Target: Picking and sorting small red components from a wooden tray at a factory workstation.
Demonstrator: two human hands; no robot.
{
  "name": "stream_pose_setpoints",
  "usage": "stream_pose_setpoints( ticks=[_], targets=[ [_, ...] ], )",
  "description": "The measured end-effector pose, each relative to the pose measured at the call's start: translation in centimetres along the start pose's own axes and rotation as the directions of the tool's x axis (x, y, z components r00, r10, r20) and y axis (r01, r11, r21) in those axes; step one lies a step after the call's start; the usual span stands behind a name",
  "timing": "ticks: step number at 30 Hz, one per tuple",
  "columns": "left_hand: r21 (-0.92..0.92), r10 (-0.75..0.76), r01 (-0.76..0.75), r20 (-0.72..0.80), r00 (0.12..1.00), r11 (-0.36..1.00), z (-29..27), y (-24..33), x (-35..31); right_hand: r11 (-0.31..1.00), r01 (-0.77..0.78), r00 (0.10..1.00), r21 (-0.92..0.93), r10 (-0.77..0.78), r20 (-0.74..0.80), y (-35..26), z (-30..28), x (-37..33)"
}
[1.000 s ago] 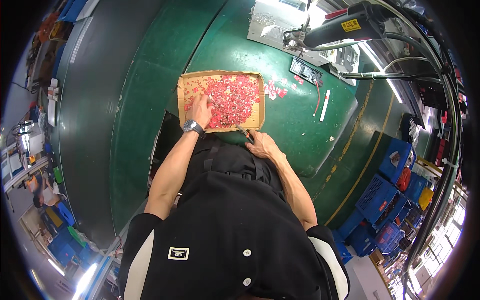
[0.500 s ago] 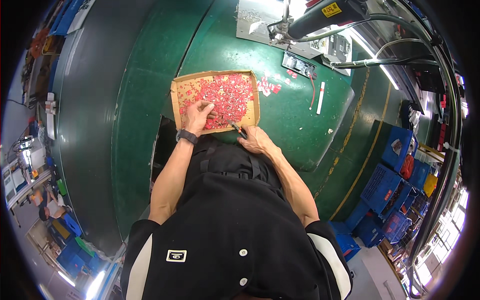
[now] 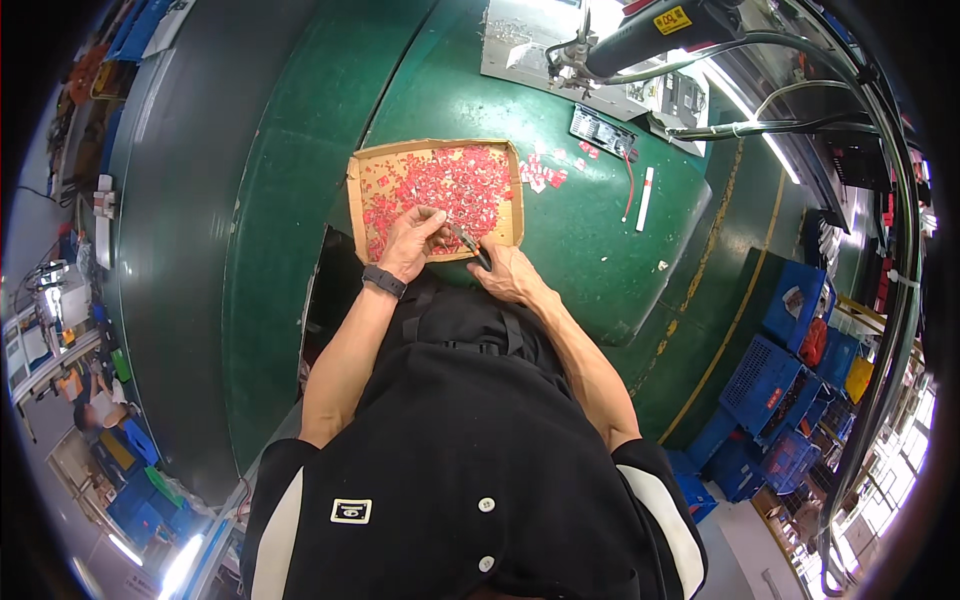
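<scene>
A shallow cardboard tray [image 3: 436,147] lies on the green table, filled with many small red and whitish pieces [image 3: 455,180]. Over its near part my left hand [image 3: 412,240], with a black band at the wrist, is closed in a pinch; the piece at its fingertips is too small to name. My right hand [image 3: 508,272] is wrapped round a pair of pliers or cutters [image 3: 472,248] with black and orange handles. Their jaws point up and left, right beside the left fingertips. Whether the jaws touch the pinched piece cannot be made out.
Loose red and white pieces [image 3: 540,175] lie right of the tray. Beyond them are a dark device panel [image 3: 602,132] with a red wire and a white strip [image 3: 645,200]. A mounted tool [image 3: 650,40] hangs at the upper right. Blue crates [image 3: 762,375] stand far right.
My left hand has moved right, its fingertips now meeting the tool's tip. The right hand keeps its grip on the tool. The whole view has shifted slightly.
</scene>
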State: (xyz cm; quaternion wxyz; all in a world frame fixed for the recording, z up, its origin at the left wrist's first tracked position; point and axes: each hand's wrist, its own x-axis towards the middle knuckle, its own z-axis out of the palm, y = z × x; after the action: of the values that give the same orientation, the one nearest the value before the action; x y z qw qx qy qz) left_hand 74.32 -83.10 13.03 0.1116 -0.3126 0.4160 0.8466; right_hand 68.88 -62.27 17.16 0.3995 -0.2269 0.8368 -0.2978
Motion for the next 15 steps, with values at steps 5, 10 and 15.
stream_pose_setpoints(
  ticks=[5,10,15],
  targets=[
    [-0.046,-0.003,0.004,0.023,1.000,0.999,0.4,-0.5,-0.1,0.999,0.041,0.998,0.026,-0.040,-0.047,0.9,0.7,0.0],
    [0.050,0.024,-0.024,0.008,1.000,0.998,0.7,-0.9,-0.4,1.000,0.017,0.998,0.023,-0.015,-0.055,0.9,0.9,-0.3],
    [0.110,0.102,-0.102,0.004,0.995,0.989,0.9,-0.9,-0.3,0.999,0.012,0.998,0.034,-0.009,-0.068,1.3,1.1,-0.2]
  ],
)
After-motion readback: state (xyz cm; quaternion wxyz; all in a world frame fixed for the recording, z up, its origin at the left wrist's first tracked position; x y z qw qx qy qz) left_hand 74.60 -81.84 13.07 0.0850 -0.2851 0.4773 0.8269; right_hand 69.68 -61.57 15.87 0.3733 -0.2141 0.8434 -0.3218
